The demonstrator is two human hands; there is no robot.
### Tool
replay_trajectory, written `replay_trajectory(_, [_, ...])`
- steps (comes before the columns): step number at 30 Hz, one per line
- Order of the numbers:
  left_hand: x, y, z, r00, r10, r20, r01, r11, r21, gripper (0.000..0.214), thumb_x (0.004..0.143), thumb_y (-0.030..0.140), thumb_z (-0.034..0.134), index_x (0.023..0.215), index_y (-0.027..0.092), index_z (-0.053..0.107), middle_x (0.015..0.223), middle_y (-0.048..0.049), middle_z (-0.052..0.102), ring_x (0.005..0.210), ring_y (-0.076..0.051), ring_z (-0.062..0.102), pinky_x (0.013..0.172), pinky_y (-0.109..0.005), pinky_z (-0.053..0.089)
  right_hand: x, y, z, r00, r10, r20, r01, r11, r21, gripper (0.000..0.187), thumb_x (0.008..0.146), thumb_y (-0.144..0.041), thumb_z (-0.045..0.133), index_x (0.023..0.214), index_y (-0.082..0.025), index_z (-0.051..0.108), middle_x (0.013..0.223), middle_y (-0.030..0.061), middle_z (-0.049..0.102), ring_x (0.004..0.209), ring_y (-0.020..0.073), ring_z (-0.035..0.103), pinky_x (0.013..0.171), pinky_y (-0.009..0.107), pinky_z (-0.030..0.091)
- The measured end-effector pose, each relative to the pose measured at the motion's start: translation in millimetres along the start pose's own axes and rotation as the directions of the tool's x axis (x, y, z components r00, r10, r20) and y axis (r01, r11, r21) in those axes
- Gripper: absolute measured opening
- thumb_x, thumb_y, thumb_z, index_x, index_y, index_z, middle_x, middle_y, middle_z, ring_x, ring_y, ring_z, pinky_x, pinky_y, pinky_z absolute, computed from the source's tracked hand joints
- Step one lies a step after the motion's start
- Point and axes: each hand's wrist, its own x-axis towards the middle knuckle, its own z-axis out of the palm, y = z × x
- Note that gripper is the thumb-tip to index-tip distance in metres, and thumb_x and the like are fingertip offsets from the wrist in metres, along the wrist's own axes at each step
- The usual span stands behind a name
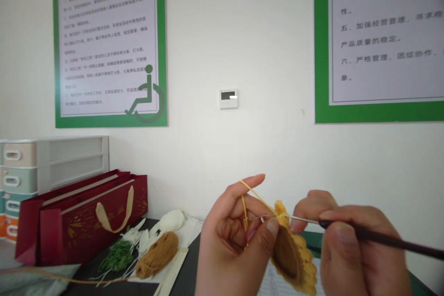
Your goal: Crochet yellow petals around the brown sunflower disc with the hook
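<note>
Between thumb and fingers, my left hand pinches the edge of a round crocheted piece, yellow with a scalloped rim and a brown centre. A strand of yellow yarn runs over its raised index finger to the piece. My right hand is closed around the dark handle of a crochet hook. The hook's thin metal shaft passes through the top edge of the piece, and its tip lies near my left fingers. The right fingertips are close to the scalloped rim.
On the dark table at left lie a brown yarn skein, green yarn and white yarn. Dark red gift bags stand beside a drawer unit. A printed sheet lies under my hands; the wall is behind.
</note>
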Motion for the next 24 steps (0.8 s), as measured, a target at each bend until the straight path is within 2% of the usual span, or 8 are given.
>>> replay_trajectory(2, [-1.0, -0.2, 1.4, 1.000, 0.020, -0.002, -0.020, 1.000, 0.021, 0.042, 0.081, 0.014, 0.084, 0.120, 0.024, 0.076, 0.070, 0.0004, 0.068, 0.062, -0.009, 0.053, 0.060, -0.019, 0.040, 2.4, -1.9, -8.0, 0.970, -0.206, 0.130, 0.229, 0.952, -0.202, 0.006, 0.098, -0.020, 0.058, 0.099, -0.022, 0.063, 0.079, 0.0020, 0.072, 0.070, 0.0186, 0.067, 0.078, 0.043, 0.047])
replay_trajectory(4, [-1.4, 0.1, 2.8, 1.000, 0.029, -0.003, -0.029, 0.999, 0.019, 0.042, 0.081, 0.014, 0.084, 0.120, 0.024, 0.076, 0.069, 0.0010, 0.068, 0.061, -0.008, 0.053, 0.059, -0.018, 0.040, 4.0, -2.4, -14.2, 0.916, -0.286, 0.282, 0.370, 0.875, -0.311, 0.007, 0.091, -0.013, 0.061, 0.092, -0.019, 0.064, 0.083, 0.0043, 0.073, 0.071, 0.0196, 0.068, 0.079, 0.046, 0.046])
replay_trajectory(6, [-1.3, 0.8, 3.5, 1.000, 0.020, 0.000, -0.020, 1.000, -0.008, 0.049, 0.079, 0.014, 0.085, 0.126, 0.024, 0.073, 0.069, 0.0015, 0.069, 0.061, -0.008, 0.054, 0.060, -0.017, 0.042, 5.0, -1.3, -15.1, 0.906, -0.270, 0.324, 0.370, 0.878, -0.302, 0.015, 0.086, -0.006, 0.061, 0.092, -0.019, 0.065, 0.085, 0.0056, 0.073, 0.073, 0.0206, 0.068, 0.073, 0.045, 0.048])
replay_trajectory(10, [-0.7, 1.7, 2.9, 0.999, -0.028, 0.015, 0.029, 0.998, -0.054, 0.069, 0.077, 0.015, 0.088, 0.140, 0.024, 0.062, 0.071, 0.0014, 0.070, 0.062, -0.009, 0.058, 0.063, -0.019, 0.046, 4.7, 4.9, -3.0, 0.966, -0.238, 0.103, 0.249, 0.962, -0.111, 0.032, 0.083, 0.004, 0.060, 0.106, -0.019, 0.064, 0.081, 0.0033, 0.069, 0.077, 0.0199, 0.066, 0.060, 0.036, 0.053])
replay_trajectory(18, [-2.0, 2.3, 3.0, 0.999, -0.033, 0.021, 0.034, 0.999, -0.039, 0.077, 0.078, 0.015, 0.087, 0.147, 0.025, 0.055, 0.073, 0.0007, 0.071, 0.064, -0.010, 0.060, 0.065, -0.020, 0.047, -0.4, 6.1, 8.3, 0.992, -0.127, 0.018, 0.127, 0.992, -0.018, 0.017, 0.092, -0.005, 0.059, 0.100, -0.019, 0.065, 0.078, 0.0027, 0.066, 0.075, 0.0176, 0.065, 0.057, 0.030, 0.053])
replay_trajectory(21, [-3.1, 1.8, 4.2, 1.000, -0.012, 0.007, 0.012, 1.000, -0.025, 0.077, 0.080, 0.013, 0.085, 0.148, 0.025, 0.052, 0.073, 0.0008, 0.071, 0.062, -0.009, 0.057, 0.062, -0.019, 0.046, 3.6, 7.0, 0.4, 0.973, -0.219, 0.080, 0.227, 0.966, -0.125, 0.016, 0.091, -0.009, 0.062, 0.100, -0.022, 0.065, 0.079, 0.0026, 0.068, 0.073, 0.0175, 0.066, 0.057, 0.031, 0.053])
replay_trajectory(23, [-2.9, 0.4, 4.5, 1.000, 0.002, -0.004, -0.002, 0.999, -0.035, 0.075, 0.080, 0.012, 0.084, 0.148, 0.023, 0.053, 0.071, 0.0015, 0.070, 0.060, -0.009, 0.056, 0.061, -0.020, 0.046, 5.7, 8.7, -9.5, 0.927, -0.332, 0.175, 0.369, 0.889, -0.271, 0.021, 0.084, -0.009, 0.073, 0.097, -0.026, 0.070, 0.081, 0.0009, 0.073, 0.072, 0.0175, 0.067, 0.064, 0.034, 0.053])
replay_trajectory(24, [-2.4, -0.5, 4.2, 1.000, -0.006, 0.002, 0.006, 0.998, -0.056, 0.075, 0.079, 0.012, 0.085, 0.147, 0.022, 0.054, 0.070, 0.0018, 0.069, 0.060, -0.010, 0.057, 0.061, -0.021, 0.047, 5.8, 9.8, -14.9, 0.921, -0.345, 0.181, 0.388, 0.853, -0.350, 0.025, 0.079, -0.009, 0.079, 0.093, -0.029, 0.073, 0.082, -0.0004, 0.075, 0.073, 0.0181, 0.069, 0.067, 0.035, 0.052])
